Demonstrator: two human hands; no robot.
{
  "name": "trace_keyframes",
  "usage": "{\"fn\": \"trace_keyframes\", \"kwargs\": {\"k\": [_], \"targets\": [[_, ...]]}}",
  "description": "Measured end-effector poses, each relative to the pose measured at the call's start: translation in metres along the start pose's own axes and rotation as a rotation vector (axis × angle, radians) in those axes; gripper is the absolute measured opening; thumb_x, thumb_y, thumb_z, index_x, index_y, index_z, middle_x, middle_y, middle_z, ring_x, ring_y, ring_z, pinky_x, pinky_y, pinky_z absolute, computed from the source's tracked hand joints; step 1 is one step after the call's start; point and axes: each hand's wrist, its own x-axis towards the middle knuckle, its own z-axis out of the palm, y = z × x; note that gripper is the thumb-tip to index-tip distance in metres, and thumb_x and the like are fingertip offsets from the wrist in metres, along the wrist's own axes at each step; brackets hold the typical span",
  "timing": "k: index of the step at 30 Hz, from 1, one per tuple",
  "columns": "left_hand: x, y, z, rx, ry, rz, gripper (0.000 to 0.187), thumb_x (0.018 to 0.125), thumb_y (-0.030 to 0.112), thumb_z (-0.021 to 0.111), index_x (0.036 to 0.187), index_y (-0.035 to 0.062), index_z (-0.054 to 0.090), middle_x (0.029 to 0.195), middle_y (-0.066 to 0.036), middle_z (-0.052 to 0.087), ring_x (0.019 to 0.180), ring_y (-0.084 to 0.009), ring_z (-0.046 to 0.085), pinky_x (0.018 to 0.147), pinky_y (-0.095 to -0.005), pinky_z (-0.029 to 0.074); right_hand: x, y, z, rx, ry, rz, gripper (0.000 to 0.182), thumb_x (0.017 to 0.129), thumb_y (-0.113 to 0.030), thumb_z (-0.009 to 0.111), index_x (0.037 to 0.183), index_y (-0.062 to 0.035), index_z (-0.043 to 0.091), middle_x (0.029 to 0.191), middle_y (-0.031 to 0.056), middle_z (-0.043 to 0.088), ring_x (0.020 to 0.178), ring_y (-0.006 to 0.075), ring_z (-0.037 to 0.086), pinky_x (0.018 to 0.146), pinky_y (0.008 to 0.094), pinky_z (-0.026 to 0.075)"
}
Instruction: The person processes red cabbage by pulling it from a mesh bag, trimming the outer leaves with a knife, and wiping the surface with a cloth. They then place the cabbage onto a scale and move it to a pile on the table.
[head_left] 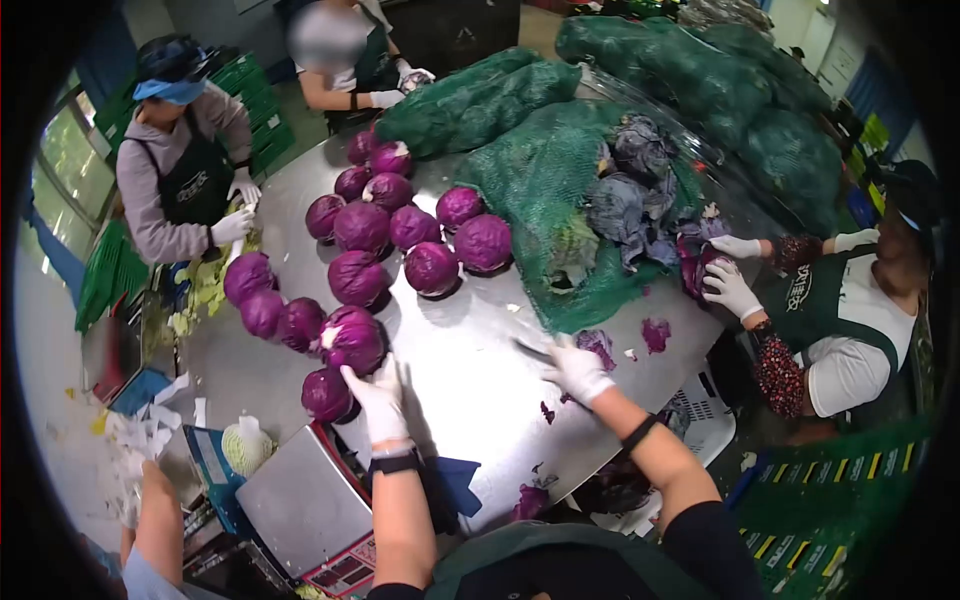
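Observation:
My left hand (380,402), in a white glove, cups the near side of a red cabbage (355,338), thumb to the left and fingers along its right side. That cabbage shows a pale cut stem and sits at the near end of a group of red cabbages (362,227) on the metal table (450,350). Just below it lies another red cabbage (327,394), close to my thumb. My gloved right hand (580,370) is closed round a knife (531,349), its blade pointing left over the table. Purple leaf scraps (597,346) lie beyond that hand.
Green net sacks (480,100) cover the far side, an opened one (540,200) showing dark outer leaves. A scale (300,495) stands at the near left. At right, a co-worker's gloved hands (733,288) hold a red cabbage (694,262). Other people work at the far left and back.

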Motion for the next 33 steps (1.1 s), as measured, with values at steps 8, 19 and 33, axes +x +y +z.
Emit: {"fn": "trace_keyframes", "kwargs": {"k": [8, 19, 33], "targets": [[-0.069, -0.086, 0.13, 0.906, -0.673, -0.247, 0.05, 0.092, 0.04, 0.048, 0.131, 0.0094, 0.042, 0.128, -0.011, 0.05, 0.116, -0.02, 0.049, 0.091, -0.0378, 0.043, -0.098, 0.106, -0.113, 0.767, -0.12, 0.334, 0.044, 0.078, -0.029, 0.07, 0.114, -0.0047, 0.061, 0.084, 0.0091, 0.068, 0.06, 0.0152, 0.059, 0.055, 0.0274, 0.047], [-0.044, -0.229, 0.063, 2.205, -1.829, 0.651, 0.037, 0.087, 0.03, 0.052, 0.117, 0.0075, 0.052, 0.107, -0.019, 0.06, 0.106, -0.0348, 0.055, 0.084, -0.0426, 0.047, 0.143, 0.073, -0.096, 0.677, 0.656, 0.141, 0.05, 0.07, -0.031, 0.075, 0.105, -0.0017, 0.054, 0.093, 0.0156, 0.061, 0.073, 0.025, 0.06, 0.069, 0.0334, 0.049], [-0.08, -0.253, 0.085, 1.705, -1.265, -0.078, 0.067, 0.078, 0.031, 0.072, 0.13, 0.0008, 0.044, 0.125, -0.018, 0.052, 0.11, -0.0259, 0.053, 0.091, -0.0332, 0.043, -0.173, 0.121, -0.034, 1.284, 0.484, 0.53, 0.071, 0.073, 0.001, 0.068, 0.137, -0.0076, 0.039, 0.105, 0.0044, 0.058, 0.062, 0.0033, 0.05, 0.049, 0.0177, 0.044]]}}
